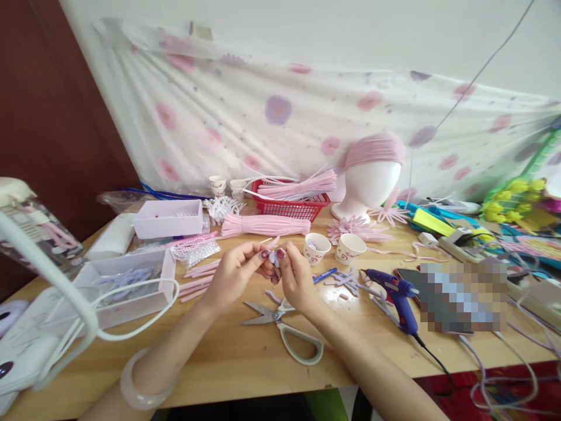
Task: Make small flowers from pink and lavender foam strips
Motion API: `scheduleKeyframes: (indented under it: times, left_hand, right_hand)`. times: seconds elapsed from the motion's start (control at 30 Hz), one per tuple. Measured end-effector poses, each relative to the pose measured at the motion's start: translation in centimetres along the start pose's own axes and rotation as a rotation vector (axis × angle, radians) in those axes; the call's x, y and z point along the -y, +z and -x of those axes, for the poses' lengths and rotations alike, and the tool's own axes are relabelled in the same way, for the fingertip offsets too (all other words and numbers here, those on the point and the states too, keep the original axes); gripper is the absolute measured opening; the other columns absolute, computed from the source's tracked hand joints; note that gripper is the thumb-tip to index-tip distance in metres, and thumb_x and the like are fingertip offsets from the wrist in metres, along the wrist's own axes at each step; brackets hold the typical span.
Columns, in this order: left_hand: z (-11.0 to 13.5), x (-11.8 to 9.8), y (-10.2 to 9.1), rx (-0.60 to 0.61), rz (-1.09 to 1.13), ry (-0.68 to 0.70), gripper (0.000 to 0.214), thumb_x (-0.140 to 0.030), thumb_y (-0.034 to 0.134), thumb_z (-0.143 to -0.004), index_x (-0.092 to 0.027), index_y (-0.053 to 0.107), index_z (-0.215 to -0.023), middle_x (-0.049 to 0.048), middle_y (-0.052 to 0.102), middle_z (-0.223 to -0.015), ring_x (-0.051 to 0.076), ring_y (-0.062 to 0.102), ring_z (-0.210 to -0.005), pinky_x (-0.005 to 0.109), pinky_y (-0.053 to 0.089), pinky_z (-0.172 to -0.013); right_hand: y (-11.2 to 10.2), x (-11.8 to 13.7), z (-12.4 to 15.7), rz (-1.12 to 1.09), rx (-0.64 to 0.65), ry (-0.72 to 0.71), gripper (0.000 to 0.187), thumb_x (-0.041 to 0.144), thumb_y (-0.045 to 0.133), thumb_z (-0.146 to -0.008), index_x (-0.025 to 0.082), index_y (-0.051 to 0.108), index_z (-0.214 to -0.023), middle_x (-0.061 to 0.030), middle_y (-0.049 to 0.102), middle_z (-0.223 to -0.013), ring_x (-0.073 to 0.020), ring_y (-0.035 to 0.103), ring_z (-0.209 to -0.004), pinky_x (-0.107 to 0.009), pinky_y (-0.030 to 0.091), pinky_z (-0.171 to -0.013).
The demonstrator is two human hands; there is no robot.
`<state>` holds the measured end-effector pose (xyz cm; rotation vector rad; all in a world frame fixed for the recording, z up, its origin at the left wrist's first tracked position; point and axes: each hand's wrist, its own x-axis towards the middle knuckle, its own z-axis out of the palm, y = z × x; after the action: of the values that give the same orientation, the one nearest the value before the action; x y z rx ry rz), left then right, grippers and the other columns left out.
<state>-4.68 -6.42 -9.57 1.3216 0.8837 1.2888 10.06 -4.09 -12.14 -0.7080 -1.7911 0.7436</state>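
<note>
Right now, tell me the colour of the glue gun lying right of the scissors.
Blue; the glue gun shows best in the head view.

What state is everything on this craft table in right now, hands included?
left hand, pinched shut on pale piece
right hand, pinched shut on the same piece
scissors, lying flat, blades open
glue gun, lying on table, unheld
paper cups, upright
red basket, holding pink strips
foam head, upright, wearing pink band

Pinks on a tan table (pixel 228 356)
A whitish piece (pixel 272 257), red basket (pixel 291 208), blue glue gun (pixel 397 295) and pink-and-purple-spotted white cloth (pixel 245 117) are seen.
</note>
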Motion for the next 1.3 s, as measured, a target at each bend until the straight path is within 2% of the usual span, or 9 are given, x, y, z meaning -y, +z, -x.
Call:
scheduleKeyframes:
  times: [0.07,0.3,0.53,0.73,0.9,0.97,1.1,1.3]
  left_hand:
    - [-0.1,-0.1,-0.1,0.003,0.034,-0.008,0.026,-0.039,0.069,-0.082,-0.014,0.064,-0.083,0.0001,0.067,-0.064,0.014,0.065,-0.059,0.028,0.057,-0.063]
    - [0.1,0.0,0.0,-0.048,0.039,0.004,0.026,-0.034,0.074,-0.079,-0.014,0.069,-0.094,0.0040,0.074,-0.076,0.017,0.070,-0.070,0.030,0.060,-0.072]
    - [0.2,0.5,0.6,-0.130,0.055,0.052,0.017,-0.028,0.072,-0.078,-0.014,0.074,-0.087,0.0025,0.073,-0.069,0.015,0.068,-0.063,0.028,0.059,-0.065]
    - [0.2,0.9,1.3,-0.146,0.146,0.024,0.020,-0.029,0.073,-0.076,-0.014,0.065,-0.086,0.0008,0.070,-0.067,0.015,0.066,-0.059,0.029,0.058,-0.062]
    - [0.6,0.2,1.8,-0.257,-0.003,0.164,0.019,-0.024,0.072,-0.076,-0.018,0.055,-0.082,-0.0038,0.066,-0.070,0.012,0.068,-0.062,0.024,0.058,-0.063]
    - [0.5,-0.1,1.6,-0.233,0.010,0.131,0.018,-0.023,0.072,-0.076,-0.018,0.056,-0.082,-0.0041,0.066,-0.069,0.011,0.067,-0.059,0.023,0.058,-0.061]
    - [0.2,-0.2,0.8,-0.118,0.126,-0.041,0.022,-0.028,0.075,-0.073,-0.016,0.059,-0.083,-0.0010,0.069,-0.068,0.014,0.068,-0.059,0.026,0.059,-0.061]
    - [0.6,0.4,0.3,-0.121,-0.121,0.140,0.015,-0.030,0.069,-0.082,-0.017,0.063,-0.087,0.0016,0.071,-0.078,0.017,0.071,-0.071,0.029,0.059,-0.071]
  right_hand:
    - [0.1,0.3,0.0,-0.022,0.001,-0.004,0.035,0.043,0.033,-0.102,0.023,0.040,-0.074,0.0031,0.050,-0.057,-0.0126,0.046,-0.050,-0.026,0.037,-0.053]
    - [0.0,0.5,-0.3,-0.096,-0.066,0.034,0.036,0.044,0.035,-0.102,0.022,0.043,-0.075,0.0034,0.049,-0.057,-0.0117,0.049,-0.050,-0.025,0.040,-0.052]
    - [0.2,0.5,0.0,-0.121,-0.064,0.046,0.036,0.044,0.035,-0.102,0.023,0.042,-0.074,0.0040,0.048,-0.057,-0.0113,0.048,-0.048,-0.025,0.040,-0.050]
    - [0.0,0.4,0.0,-0.011,-0.102,-0.054,0.033,0.041,0.035,-0.102,0.023,0.043,-0.075,0.0020,0.052,-0.060,-0.0128,0.050,-0.052,-0.026,0.041,-0.053]
    - [0.1,0.1,0.0,-0.032,-0.116,-0.048,0.029,0.037,0.035,-0.101,0.023,0.044,-0.077,0.0017,0.052,-0.062,-0.0133,0.050,-0.053,-0.026,0.041,-0.054]
    - [0.0,-0.1,0.1,0.036,-0.120,-0.081,0.025,0.034,0.038,-0.099,0.023,0.045,-0.078,0.0009,0.053,-0.064,-0.0138,0.049,-0.055,-0.026,0.040,-0.054]
    - [-0.1,-0.1,0.0,0.144,-0.129,-0.130,0.024,0.031,0.040,-0.098,0.022,0.046,-0.077,-0.0004,0.054,-0.065,-0.0148,0.049,-0.058,-0.028,0.040,-0.057]
    - [0.2,0.1,-0.1,0.065,-0.128,-0.069,0.029,0.033,0.036,-0.101,0.023,0.043,-0.075,0.0013,0.055,-0.060,-0.0139,0.050,-0.054,-0.026,0.040,-0.055]
